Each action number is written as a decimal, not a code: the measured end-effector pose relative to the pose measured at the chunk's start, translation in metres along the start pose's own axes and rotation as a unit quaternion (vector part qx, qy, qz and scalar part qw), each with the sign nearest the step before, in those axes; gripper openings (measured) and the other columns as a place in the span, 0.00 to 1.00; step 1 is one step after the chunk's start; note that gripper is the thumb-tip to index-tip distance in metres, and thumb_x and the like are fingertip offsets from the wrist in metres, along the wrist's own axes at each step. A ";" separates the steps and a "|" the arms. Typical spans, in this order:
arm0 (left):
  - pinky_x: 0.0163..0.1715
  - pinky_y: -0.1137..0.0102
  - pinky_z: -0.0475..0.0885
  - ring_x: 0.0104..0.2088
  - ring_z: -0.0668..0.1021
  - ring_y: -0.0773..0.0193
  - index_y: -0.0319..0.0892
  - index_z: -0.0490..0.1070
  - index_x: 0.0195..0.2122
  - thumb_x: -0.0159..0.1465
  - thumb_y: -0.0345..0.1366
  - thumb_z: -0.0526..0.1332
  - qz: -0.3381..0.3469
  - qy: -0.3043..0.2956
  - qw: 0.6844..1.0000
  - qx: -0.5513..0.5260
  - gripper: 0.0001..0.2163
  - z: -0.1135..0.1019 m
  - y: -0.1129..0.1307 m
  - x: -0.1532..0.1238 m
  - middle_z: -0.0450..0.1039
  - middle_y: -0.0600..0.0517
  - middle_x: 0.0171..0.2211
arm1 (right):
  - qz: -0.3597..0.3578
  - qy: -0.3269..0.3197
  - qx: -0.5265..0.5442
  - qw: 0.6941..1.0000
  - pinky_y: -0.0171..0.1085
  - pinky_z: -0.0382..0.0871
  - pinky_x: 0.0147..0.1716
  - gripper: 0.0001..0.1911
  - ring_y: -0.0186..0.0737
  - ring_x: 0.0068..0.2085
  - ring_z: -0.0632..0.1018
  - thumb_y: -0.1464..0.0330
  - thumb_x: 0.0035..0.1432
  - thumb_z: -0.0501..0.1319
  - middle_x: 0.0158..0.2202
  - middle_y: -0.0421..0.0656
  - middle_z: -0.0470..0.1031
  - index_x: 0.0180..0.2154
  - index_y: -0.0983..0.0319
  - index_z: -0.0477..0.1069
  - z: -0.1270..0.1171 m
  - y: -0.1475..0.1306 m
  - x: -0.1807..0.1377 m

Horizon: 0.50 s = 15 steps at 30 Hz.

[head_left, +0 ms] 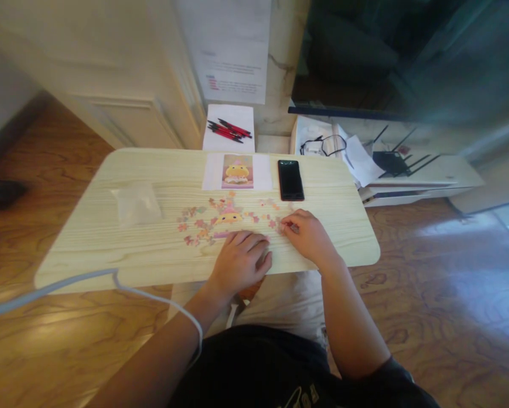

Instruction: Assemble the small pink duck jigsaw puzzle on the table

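From where I stand, I see someone bent over a pale wood-grain table (88,238), both bare hands at a small jigsaw. The joined part of the puzzle (229,217), a yellow face with dark eyes, lies near the middle of the tabletop, just beyond the left hand (242,258). That hand rests palm down, fingers loosely stretched and thumb apart, over the table's near edge; it looks relaxed, with no piece showing in it (its underside is hidden from me). A purple strip (221,234) lies just beside its fingertips.

The right hand (308,235) is bent at the tabletop, thumb and forefinger drawn together beside a small pinkish piece; whether they grip it or only touch it, I cannot tell. Loose pieces (200,224) are scattered left of the face, and more pieces (272,224) lie between it and the right hand.

Beyond the puzzle, a white sheet (263,173) bears a printed yellow character (237,171), with a dark phone (291,180) to its right. A clear bag (138,205) lies to the left. Past the far edge, red and black pens (229,130) rest on white paper (227,111). A grey cord (76,277) crosses the left forearm.
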<state>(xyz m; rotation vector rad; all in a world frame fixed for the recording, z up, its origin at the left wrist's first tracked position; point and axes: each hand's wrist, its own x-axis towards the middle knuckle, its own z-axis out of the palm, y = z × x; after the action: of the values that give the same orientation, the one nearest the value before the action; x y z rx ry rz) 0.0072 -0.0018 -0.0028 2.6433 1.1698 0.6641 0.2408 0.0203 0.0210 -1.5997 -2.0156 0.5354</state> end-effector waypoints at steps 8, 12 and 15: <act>0.50 0.53 0.70 0.51 0.77 0.52 0.44 0.79 0.52 0.71 0.40 0.60 0.004 0.005 1.000 -0.006 0.13 0.001 0.001 0.000 0.81 0.49 0.52 | -0.001 -0.025 -0.082 0.996 0.42 0.68 0.51 0.09 0.45 0.47 0.77 0.65 0.70 0.62 0.45 0.46 0.77 0.45 0.59 0.81 0.016 -0.018 0.012; 0.51 0.53 0.70 0.51 0.76 0.52 0.43 0.79 0.52 0.71 0.40 0.60 0.004 0.011 1.000 -0.002 0.13 0.001 0.001 -0.001 0.81 0.49 0.53 | 0.003 -0.031 -0.101 0.994 0.41 0.67 0.51 0.10 0.44 0.47 0.77 0.66 0.69 0.62 0.45 0.46 0.77 0.47 0.58 0.81 0.017 -0.020 0.015; 0.51 0.53 0.71 0.51 0.76 0.52 0.43 0.79 0.52 0.71 0.39 0.61 0.010 0.022 1.000 0.001 0.13 0.002 0.001 -0.001 0.81 0.49 0.52 | 0.006 -0.035 -0.107 0.994 0.40 0.67 0.51 0.10 0.44 0.47 0.77 0.66 0.69 0.62 0.45 0.46 0.77 0.47 0.59 0.80 0.016 -0.022 0.016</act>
<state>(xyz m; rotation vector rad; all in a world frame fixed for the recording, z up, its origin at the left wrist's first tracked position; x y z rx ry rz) 0.0078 -0.0035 -0.0046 2.6575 1.1577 0.7274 0.2112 0.0312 0.0233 -1.7387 -2.1783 0.3947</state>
